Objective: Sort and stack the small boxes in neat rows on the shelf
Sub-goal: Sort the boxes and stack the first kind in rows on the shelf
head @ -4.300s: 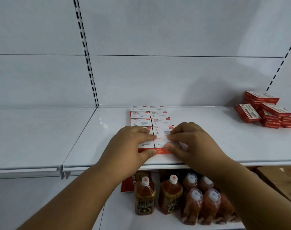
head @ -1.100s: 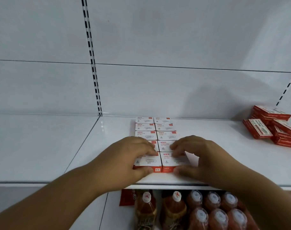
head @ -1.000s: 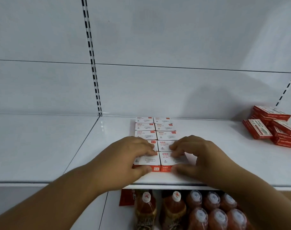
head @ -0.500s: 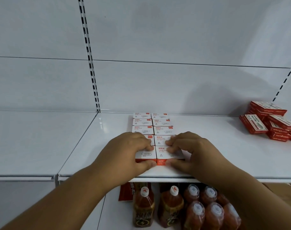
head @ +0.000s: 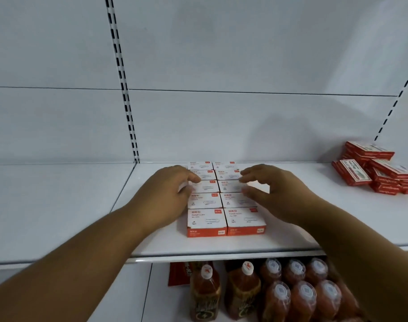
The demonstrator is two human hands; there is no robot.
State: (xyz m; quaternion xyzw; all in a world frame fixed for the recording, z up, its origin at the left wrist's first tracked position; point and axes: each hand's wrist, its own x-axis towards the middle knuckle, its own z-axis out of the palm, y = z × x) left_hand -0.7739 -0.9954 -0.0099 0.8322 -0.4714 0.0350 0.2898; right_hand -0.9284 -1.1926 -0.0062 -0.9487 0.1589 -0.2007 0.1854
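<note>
— Below the shelf's front edge, what do you see nearest you?

— Bottles with white caps, packed together on the lower level, a red packet just beside them on the left.

— And on the shelf itself?

— My small boxes, white on top with red fronts, stand in two columns side by side, touching, running from near the front edge straight back to the rear edge. The front pair sits a little back from the front edge, faces level with each other.

— Where are your hands?

— My left hand lies against the left side of the columns, about midway back. Its fingers curl loosely over the tops of the boxes; whether the tips touch the cardboard I cannot tell. They grasp nothing. My right hand mirrors it on the right side, fingers bent and spread above the boxes, thumb lower, nothing pinched between them.

— Anything further off?

— Toward the shelf's far right corner, well apart from my rows, a loose heap of red boxes lies at odd angles, some stacked, one tilted against the rest. Behind everything rises the white back panel with its slotted upright.
</note>
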